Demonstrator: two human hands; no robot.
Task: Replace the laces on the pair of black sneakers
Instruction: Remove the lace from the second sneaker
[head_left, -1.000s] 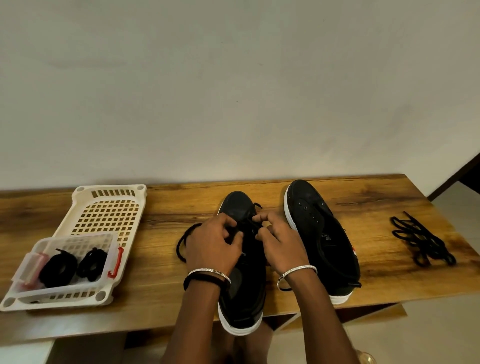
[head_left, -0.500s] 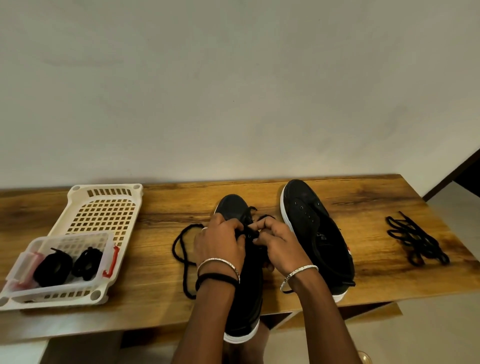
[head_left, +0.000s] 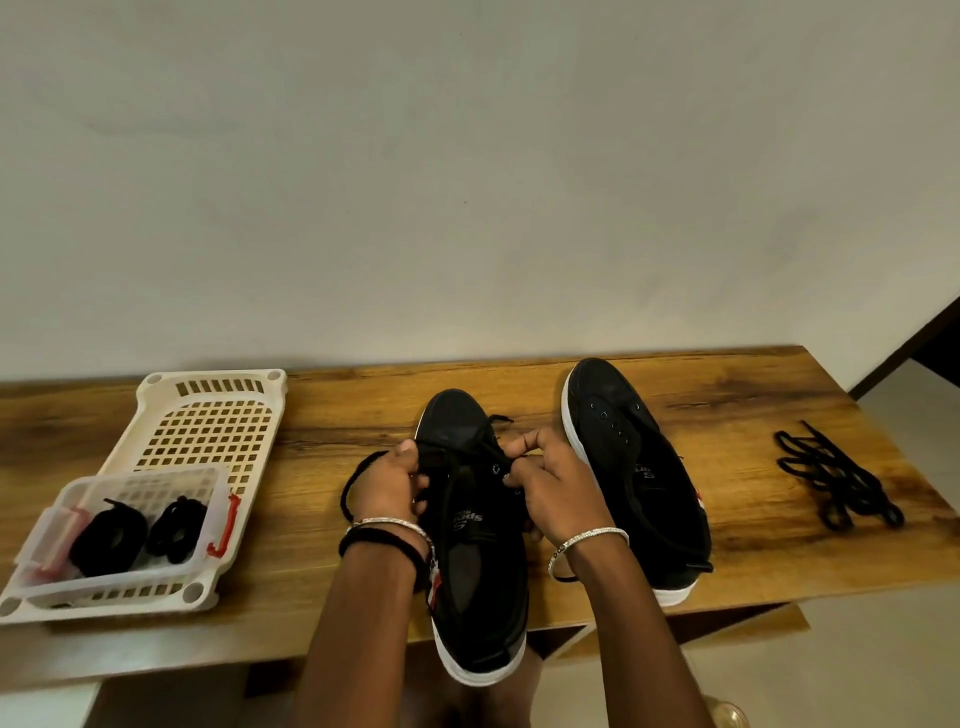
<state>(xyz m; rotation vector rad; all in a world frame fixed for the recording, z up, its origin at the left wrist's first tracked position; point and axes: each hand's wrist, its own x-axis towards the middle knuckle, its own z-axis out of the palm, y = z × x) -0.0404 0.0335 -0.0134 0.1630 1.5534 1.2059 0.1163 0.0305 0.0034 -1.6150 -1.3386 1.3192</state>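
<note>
- Since half a second back, the lace loop left of the near sneaker has drawn shorter.
- Left grip: fingers curled, pinching that lace beside the eyelets.
- Right grip: pinching the lace at the opposite eyelet row.
- Near sneaker: on the bench, heel overhanging the front edge.
- Second sneaker: just beside, eyelets bare.
- Loose laces far right; coiled laces in the tub, left.
- Risk, as we judge: a hard tug snags the tip in an eyelet and drags the overhanging sneaker off.

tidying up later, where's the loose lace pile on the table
Head view: the lace pile lies on the table near its right end, right of the right sneaker and not touching it.
</note>
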